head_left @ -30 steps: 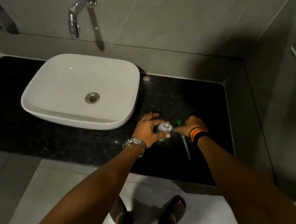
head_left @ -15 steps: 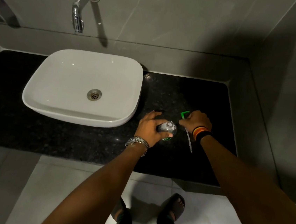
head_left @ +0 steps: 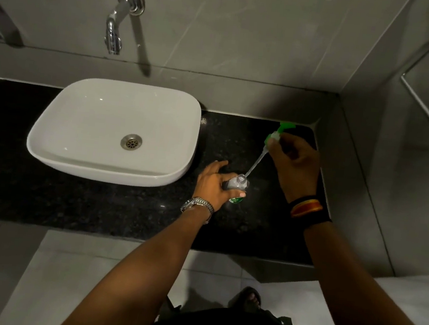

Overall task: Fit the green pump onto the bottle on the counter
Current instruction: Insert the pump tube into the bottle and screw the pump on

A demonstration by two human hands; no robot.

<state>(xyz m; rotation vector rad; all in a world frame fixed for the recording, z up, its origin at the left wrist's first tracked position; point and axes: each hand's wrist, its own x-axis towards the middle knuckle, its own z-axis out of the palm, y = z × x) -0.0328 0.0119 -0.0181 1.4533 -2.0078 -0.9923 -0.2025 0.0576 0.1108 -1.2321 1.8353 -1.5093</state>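
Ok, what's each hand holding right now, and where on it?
Left hand wraps the bottle around its body. Right hand pinches the green pump at its collar.

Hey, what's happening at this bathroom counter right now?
A person is putting a soap bottle back together beside the white sink. The left hand steadies the clear bottle upright on the black counter. The right hand holds the green pump raised and tilted, with the tip of its dip tube at the bottle's open mouth. The pump is not yet seated on the neck.
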